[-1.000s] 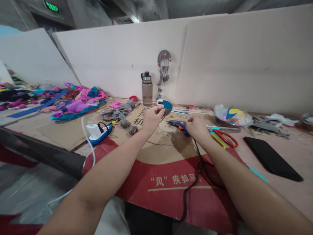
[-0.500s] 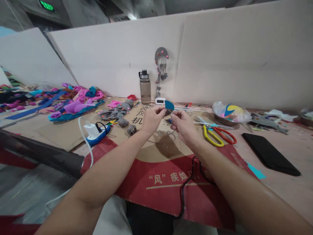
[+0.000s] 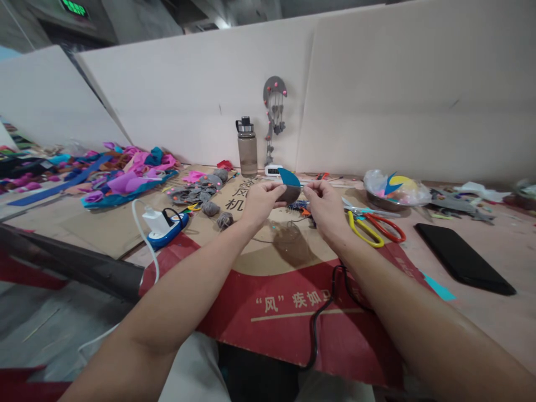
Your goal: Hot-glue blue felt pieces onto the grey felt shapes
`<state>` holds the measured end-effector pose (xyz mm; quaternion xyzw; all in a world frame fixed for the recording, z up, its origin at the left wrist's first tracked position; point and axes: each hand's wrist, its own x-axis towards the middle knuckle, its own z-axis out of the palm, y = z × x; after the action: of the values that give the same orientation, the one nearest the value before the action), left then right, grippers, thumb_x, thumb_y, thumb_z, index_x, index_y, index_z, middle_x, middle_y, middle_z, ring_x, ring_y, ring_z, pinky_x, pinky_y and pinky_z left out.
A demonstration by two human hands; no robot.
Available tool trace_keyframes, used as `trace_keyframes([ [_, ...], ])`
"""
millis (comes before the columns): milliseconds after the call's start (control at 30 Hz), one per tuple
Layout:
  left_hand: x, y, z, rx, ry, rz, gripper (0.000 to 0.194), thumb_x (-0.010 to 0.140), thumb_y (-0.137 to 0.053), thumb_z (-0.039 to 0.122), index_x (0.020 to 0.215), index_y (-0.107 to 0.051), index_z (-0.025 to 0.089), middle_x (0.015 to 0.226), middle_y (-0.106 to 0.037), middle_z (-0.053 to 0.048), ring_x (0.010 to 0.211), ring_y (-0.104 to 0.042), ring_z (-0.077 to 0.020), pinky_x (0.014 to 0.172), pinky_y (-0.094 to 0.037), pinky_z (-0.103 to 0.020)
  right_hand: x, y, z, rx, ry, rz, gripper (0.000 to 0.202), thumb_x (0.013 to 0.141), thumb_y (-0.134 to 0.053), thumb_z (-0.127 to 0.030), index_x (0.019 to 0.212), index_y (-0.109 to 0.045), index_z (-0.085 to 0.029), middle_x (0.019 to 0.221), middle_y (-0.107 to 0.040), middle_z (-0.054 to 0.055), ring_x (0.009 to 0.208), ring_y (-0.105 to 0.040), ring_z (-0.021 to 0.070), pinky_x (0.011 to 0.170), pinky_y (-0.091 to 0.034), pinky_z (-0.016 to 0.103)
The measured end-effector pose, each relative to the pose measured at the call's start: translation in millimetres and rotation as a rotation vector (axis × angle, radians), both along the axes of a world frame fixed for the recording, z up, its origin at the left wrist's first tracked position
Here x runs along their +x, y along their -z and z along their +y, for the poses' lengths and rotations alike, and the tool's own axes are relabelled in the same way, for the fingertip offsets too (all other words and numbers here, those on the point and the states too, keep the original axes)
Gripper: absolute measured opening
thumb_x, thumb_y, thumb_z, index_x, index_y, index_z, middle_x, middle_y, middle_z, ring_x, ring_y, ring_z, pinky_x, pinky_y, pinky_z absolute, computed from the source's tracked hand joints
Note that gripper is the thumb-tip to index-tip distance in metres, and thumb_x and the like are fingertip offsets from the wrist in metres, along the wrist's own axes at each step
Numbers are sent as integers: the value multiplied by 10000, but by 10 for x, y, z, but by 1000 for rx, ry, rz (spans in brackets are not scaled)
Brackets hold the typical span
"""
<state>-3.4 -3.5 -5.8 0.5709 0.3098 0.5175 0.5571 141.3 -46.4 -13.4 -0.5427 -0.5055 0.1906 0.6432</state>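
My left hand (image 3: 264,202) pinches a small felt piece, with a blue part (image 3: 288,177) on top and a grey part (image 3: 292,194) below. Just right of the felt is my right hand (image 3: 324,205), its thumb and forefinger pressed together at the piece's right edge. What those fingertips hold is too small to make out. Both hands are raised over a brown and red cardboard sheet (image 3: 288,301). Grey yarn balls (image 3: 210,209) lie to the left of my left hand. Scissors with yellow and red handles (image 3: 365,230) rest right of my right hand.
A water bottle (image 3: 247,149) and a white digital clock (image 3: 273,170) stand at the back. At the left are a power strip (image 3: 168,234) and colourful felt scraps (image 3: 134,176). On the right lie a bowl (image 3: 391,204) and a black phone (image 3: 464,258).
My right hand has moved slightly right, away from my left hand. The felt piece has turned, and its grey part now shows below the blue.
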Motion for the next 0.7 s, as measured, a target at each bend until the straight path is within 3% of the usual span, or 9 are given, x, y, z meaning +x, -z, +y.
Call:
trace_keyframes([
  [167,8,-22,-31,-43,9,-13,132,789,-687,222,847,-717,107,714,-634,-23,625,-567,-78,677,-598,-266,15,3,24,10,-18,4,133,797,-602,-336,776,-610,-204,657,-465,-35,623,-408,122,586,-339,260],
  [700,15,-74,-61,-158,60,-45,75,808,-691,186,802,-680,112,674,-642,-23,619,-600,-94,699,-592,-283,72,-22,27,-48,-35,48,196,729,-630,-380,778,-637,-191,635,-505,-38,567,-407,103,515,-317,239],
])
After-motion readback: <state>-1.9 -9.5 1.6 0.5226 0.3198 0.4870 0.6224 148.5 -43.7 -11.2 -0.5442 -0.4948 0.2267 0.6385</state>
